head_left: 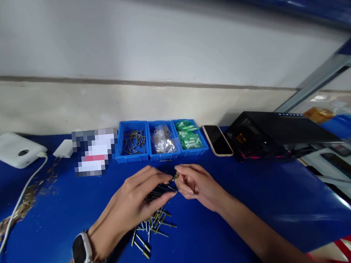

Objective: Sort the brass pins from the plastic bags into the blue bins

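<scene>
My left hand [139, 196], with a watch [80, 252] on its wrist, is curled with thumb and fingers around several thin metal pins that look like blind rivets [167, 186]. Facing it, my right hand [200, 186] is closed in a pinch at a small brass-coloured end [175, 176]; the fingertips partly hide this piece. The two hands nearly meet above the blue table. Below my left hand lies a loose pile of similar rivets [154, 224], silver-shanked with gold-coloured ends.
Behind the hands stand three blue bins: one of metal pins [133, 158], one of clear bags [164, 157], one of green packets [195, 151]. A phone [217, 140] and a black box [273, 129] sit right. A white device [14, 149], cable [23, 198] and debris [28, 203] lie left.
</scene>
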`<state>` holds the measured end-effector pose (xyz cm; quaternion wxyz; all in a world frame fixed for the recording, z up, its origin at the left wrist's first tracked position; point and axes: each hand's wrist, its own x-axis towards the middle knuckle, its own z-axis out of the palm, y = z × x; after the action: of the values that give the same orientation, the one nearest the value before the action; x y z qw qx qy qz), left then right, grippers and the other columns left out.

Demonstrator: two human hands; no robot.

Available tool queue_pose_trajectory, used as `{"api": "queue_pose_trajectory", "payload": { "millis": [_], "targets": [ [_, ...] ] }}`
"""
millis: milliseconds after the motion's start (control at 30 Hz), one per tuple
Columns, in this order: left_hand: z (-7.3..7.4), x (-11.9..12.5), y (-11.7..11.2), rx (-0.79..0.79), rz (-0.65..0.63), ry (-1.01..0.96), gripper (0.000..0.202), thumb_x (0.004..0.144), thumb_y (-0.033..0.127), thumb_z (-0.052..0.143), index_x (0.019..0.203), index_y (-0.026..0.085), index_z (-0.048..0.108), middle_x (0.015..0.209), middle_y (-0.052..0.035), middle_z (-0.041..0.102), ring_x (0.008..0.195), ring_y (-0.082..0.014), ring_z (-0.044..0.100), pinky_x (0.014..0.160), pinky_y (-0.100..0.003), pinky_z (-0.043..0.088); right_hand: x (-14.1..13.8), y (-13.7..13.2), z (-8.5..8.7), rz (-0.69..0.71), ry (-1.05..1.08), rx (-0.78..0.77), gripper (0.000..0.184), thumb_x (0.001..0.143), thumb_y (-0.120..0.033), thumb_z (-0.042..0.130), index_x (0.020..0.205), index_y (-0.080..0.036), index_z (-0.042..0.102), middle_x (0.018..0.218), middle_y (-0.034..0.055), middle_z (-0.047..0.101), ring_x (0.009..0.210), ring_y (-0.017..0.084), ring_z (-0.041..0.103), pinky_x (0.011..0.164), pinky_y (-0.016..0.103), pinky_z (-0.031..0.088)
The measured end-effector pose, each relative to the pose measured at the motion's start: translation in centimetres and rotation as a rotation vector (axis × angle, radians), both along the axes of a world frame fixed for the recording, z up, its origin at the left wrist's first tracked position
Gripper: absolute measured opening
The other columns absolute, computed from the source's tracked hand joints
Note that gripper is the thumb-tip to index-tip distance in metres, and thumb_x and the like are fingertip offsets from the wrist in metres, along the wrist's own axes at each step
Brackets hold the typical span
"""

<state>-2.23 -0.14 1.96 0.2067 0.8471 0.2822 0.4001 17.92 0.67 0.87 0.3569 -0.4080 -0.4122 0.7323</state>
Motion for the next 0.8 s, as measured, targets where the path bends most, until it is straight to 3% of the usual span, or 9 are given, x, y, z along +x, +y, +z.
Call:
{"api": "queue_pose_trajectory", "payload": {
  "millis": [100,233,300,400,467,533,600,700,800],
  "targets": [
    [0.0,0.0,-0.2,0.043,0.020,0.023,0.031,0.093,0.015,0.063,0.124,0.015,0.058,0.105,-0.0082,0.067,0.091,-0.0164,0.062,0.078,-0.030,0.054,-0.1,0.3,-0.6,0.064,0.174,-0.235,0.034,0.088,-0.036,0.059,0.060,-0.019,0.049,0.039,-0.0090,0.038,0.036,0.005,0.023,0.037,0.020,0.016],
    [-0.2,-0.3,-0.5,0.087,-0.004,0.073,0.030,0.098,0.014,0.055,0.127,0.019,0.059,0.104,-0.0075,0.066,0.093,-0.0171,0.063,0.075,-0.030,0.057,-0.6,-0.2,-0.7,0.097,0.179,-0.235,0.037,0.090,-0.042,0.057,0.062,-0.019,0.049,0.040,-0.0083,0.041,0.034,0.005,0.024,0.036,0.020,0.017],
    [-0.3,-0.6,-0.3,0.149,0.067,0.024,0.031,0.096,0.012,0.056,0.125,0.021,0.060,0.104,-0.0063,0.066,0.093,-0.0167,0.064,0.075,-0.029,0.057,-0.7,-0.4,-0.4,0.017,0.086,-0.109,0.042,0.093,-0.050,0.052,0.065,-0.020,0.050,0.041,-0.0078,0.042,0.034,0.006,0.026,0.037,0.021,0.019],
    [-0.5,-1.2,1.0,0.254,0.409,-0.068,0.035,0.092,0.009,0.061,0.124,0.025,0.062,0.109,-0.0049,0.068,0.097,-0.0175,0.066,0.085,-0.033,0.058,-0.5,-0.5,0.1,-0.131,-0.271,0.268,0.043,0.096,-0.050,0.050,0.065,-0.020,0.050,0.046,-0.0059,0.045,0.040,0.009,0.036,0.043,0.023,0.026],
    [-0.7,-1.5,2.3,0.221,0.638,-0.029,0.036,0.092,0.012,0.062,0.126,0.024,0.061,0.115,-0.0064,0.068,0.100,-0.0206,0.067,0.091,-0.040,0.057,-0.1,-0.4,0.3,-0.123,-0.571,0.533,0.036,0.094,-0.040,0.056,0.064,-0.021,0.050,0.051,-0.0050,0.048,0.047,0.010,0.041,0.049,0.025,0.029],
    [-1.0,-1.7,3.3,0.152,0.715,0.042,0.038,0.093,0.015,0.060,0.131,0.020,0.057,0.119,-0.0102,0.066,0.105,-0.0251,0.067,0.092,-0.046,0.057,0.3,-0.4,0.1,-0.023,-0.820,0.717,0.023,0.088,-0.031,0.064,0.069,-0.021,0.055,0.056,-0.0049,0.051,0.052,0.011,0.045,0.054,0.026,0.031],
    [-1.1,-1.8,3.7,0.125,0.712,0.064,0.038,0.094,0.016,0.059,0.132,0.017,0.056,0.124,-0.0123,0.065,0.111,-0.0271,0.065,0.096,-0.047,0.055,0.7,-0.5,-0.3,0.099,-0.986,0.829,0.011,0.081,-0.025,0.069,0.076,-0.024,0.060,0.057,-0.0051,0.055,0.057,0.013,0.050,0.061,0.028,0.035],
    [-0.8,-1.7,3.2,0.139,0.640,0.039,0.031,0.094,0.017,0.058,0.125,0.016,0.060,0.124,-0.0106,0.065,0.112,-0.0240,0.063,0.099,-0.044,0.052,1.0,-0.7,-0.9,0.193,-1.096,0.915,0.010,0.079,-0.019,0.069,0.075,-0.024,0.061,0.055,-0.0059,0.055,0.060,0.015,0.054,0.073,0.034,0.039],
    [-0.4,-1.6,2.1,0.125,0.407,0.079,0.024,0.095,0.016,0.056,0.119,0.017,0.062,0.116,-0.0086,0.065,0.108,-0.0207,0.062,0.096,-0.040,0.052,1.0,-0.6,-1.1,0.211,-1.083,0.938,0.014,0.079,-0.012,0.064,0.071,-0.024,0.060,0.055,-0.0057,0.056,0.057,0.014,0.054,0.073,0.034,0.041]
  ]
}}
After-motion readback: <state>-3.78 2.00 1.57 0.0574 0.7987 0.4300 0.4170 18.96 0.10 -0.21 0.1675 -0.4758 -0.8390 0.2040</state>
